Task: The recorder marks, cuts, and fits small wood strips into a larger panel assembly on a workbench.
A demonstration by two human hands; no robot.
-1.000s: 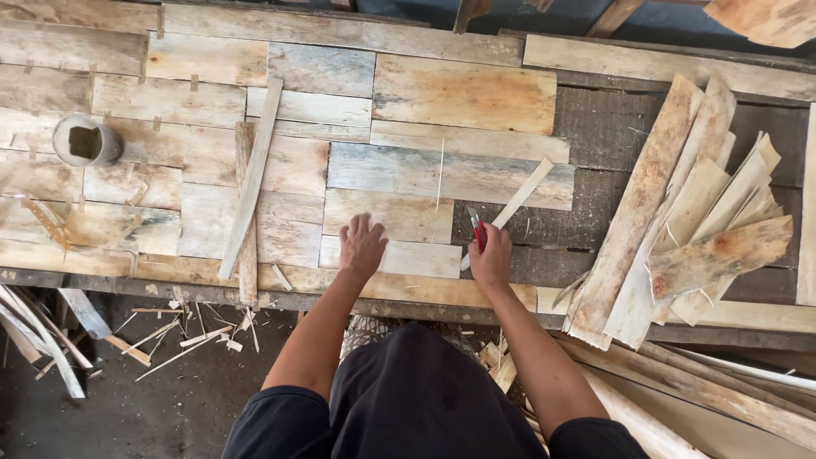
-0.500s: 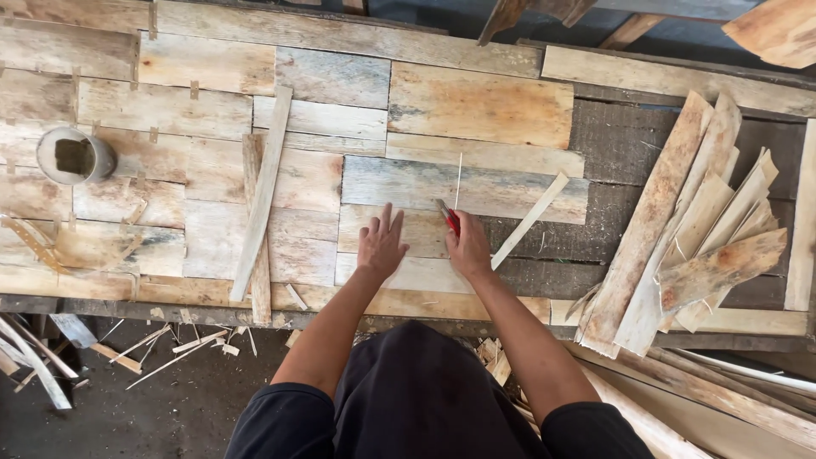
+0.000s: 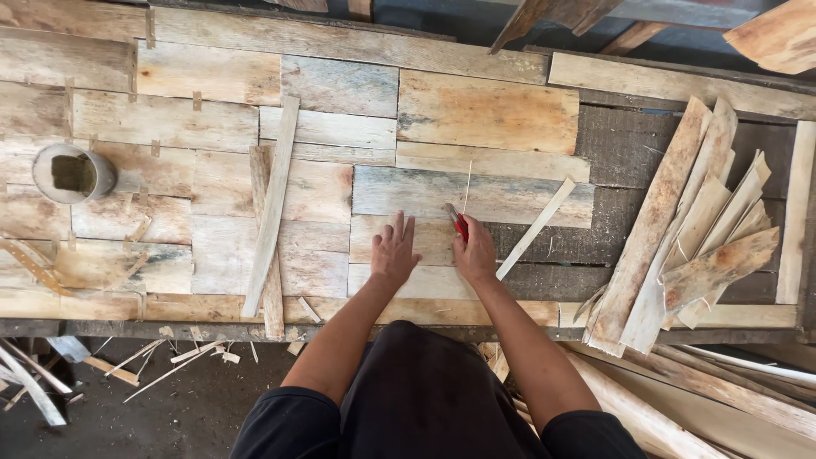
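Both hands have slid farther up the patchwork veneer sheet [image 3: 255,127] — left hand [image 3: 393,253] flat, fingers spread on rough, weathered strips, right hand [image 3: 474,252] curled around a red-handled knife [image 3: 456,223], its blade just beyond the fingertips — on a dark plank bench [image 3: 629,153].

Left hand [image 3: 393,252] flat, fingers spread; right hand [image 3: 474,252] fisted, gripping

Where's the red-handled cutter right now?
In the head view the red-handled cutter is in the right hand, just right of centre on the veneer sheets, beside the left hand pressed flat.
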